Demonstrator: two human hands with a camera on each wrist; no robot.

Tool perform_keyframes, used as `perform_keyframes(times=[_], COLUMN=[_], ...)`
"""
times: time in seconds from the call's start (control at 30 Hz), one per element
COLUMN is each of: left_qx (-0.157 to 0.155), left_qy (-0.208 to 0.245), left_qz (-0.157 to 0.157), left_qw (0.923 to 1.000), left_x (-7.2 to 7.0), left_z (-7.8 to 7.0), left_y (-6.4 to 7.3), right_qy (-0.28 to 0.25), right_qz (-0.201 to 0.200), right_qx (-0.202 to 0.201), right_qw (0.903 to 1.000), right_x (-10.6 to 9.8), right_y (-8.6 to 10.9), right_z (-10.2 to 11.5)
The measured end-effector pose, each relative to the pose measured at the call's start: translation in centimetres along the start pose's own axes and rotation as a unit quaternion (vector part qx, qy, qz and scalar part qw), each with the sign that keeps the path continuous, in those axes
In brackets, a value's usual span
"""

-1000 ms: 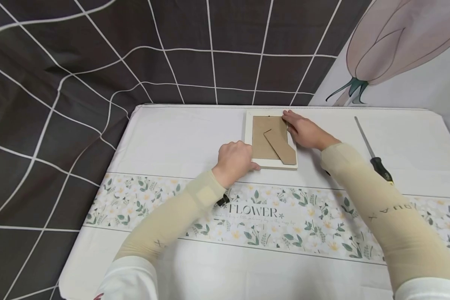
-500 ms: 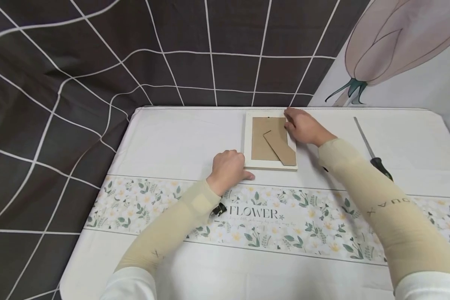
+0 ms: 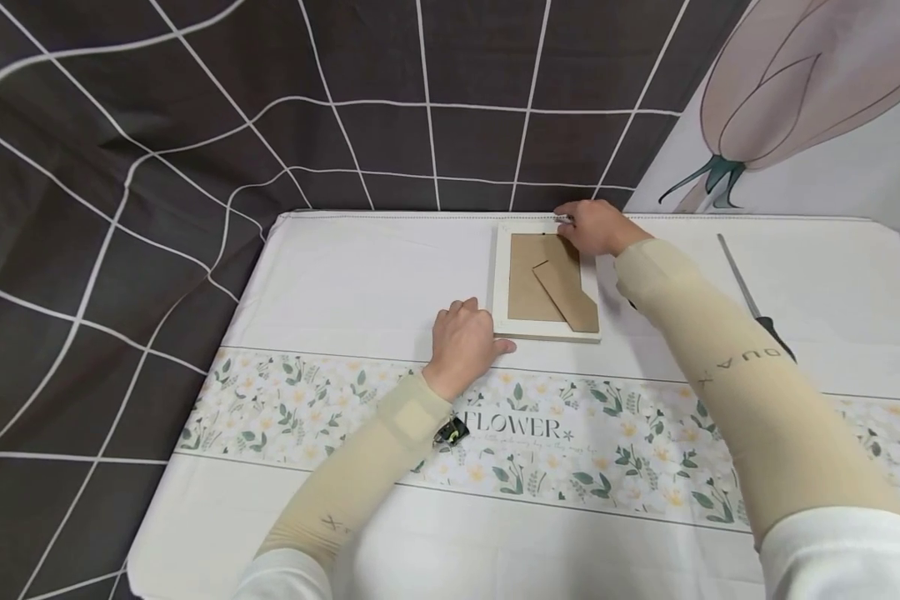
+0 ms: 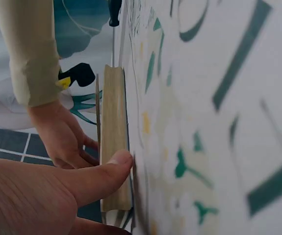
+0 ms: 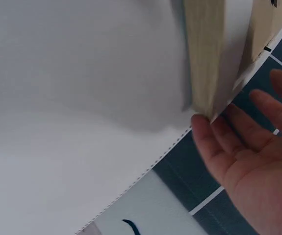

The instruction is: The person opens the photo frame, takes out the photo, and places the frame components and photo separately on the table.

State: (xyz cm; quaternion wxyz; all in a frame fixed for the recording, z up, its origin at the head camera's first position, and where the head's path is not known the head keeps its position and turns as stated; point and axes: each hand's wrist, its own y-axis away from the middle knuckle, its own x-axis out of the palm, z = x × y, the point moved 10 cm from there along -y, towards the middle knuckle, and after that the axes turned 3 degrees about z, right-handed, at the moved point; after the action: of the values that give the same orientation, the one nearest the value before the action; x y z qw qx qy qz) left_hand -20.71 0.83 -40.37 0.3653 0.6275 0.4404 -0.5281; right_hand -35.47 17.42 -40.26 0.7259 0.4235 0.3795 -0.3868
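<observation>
A white wooden picture frame (image 3: pixel 500 275) lies back side up near the table's far edge. Its brown cardboard back (image 3: pixel 525 287) carries a slanted easel leg (image 3: pixel 566 296). My left hand (image 3: pixel 461 342) is at the near left corner. In the left wrist view its extended thumb (image 4: pixel 109 171) lies against the frame's bare wood edge (image 4: pixel 112 112). Over the far right corner is my right hand (image 3: pixel 596 227). In the right wrist view its loosely bent fingers (image 5: pixel 207 142) touch that corner, the thumb standing apart.
A screwdriver (image 3: pixel 742 279) with a black handle lies to the right, partly behind my right forearm. The white tablecloth (image 3: pixel 360 275) has a flowered band with lettering (image 3: pixel 521 427) across it. A dark gridded curtain (image 3: pixel 390 142) hangs behind the far edge.
My right hand has moved along the frame to its far right corner. My left hand drew slightly off the near left corner, then came back against it. The frame has hardly moved.
</observation>
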Motion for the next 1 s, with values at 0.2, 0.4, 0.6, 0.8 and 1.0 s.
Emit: perform_keyframes(times=[0.2, 0.4, 0.6, 0.8, 1.0], left_qx=[-0.019, -0.029, -0.034, -0.033, -0.033], left_qy=[0.015, 0.018, 0.008, -0.009, 0.002], left_qz=[-0.021, -0.031, -0.034, -0.028, -0.017], left_qw=[0.9995, 0.9989, 0.9988, 0.999, 0.9993], left_x=[0.2, 0.2, 0.2, 0.4, 0.6], left_z=[0.3, 0.4, 0.5, 0.4, 0.4], left_y=[-0.2, -0.4, -0.5, -0.6, -0.6], right_qy=[0.019, 0.04, 0.055, 0.035, 0.024], right_qz=[0.052, 0.071, 0.075, 0.074, 0.046], right_qx=[0.02, 0.031, 0.029, 0.046, 0.037], right_qw=[0.9983, 0.9962, 0.9953, 0.9956, 0.998], right_x=[0.1, 0.1, 0.4, 0.7, 0.7], right_y=[-0.7, -0.9, -1.0, -1.3, -1.6], right_z=[0.1, 0.0, -0.1, -1.0, -1.5])
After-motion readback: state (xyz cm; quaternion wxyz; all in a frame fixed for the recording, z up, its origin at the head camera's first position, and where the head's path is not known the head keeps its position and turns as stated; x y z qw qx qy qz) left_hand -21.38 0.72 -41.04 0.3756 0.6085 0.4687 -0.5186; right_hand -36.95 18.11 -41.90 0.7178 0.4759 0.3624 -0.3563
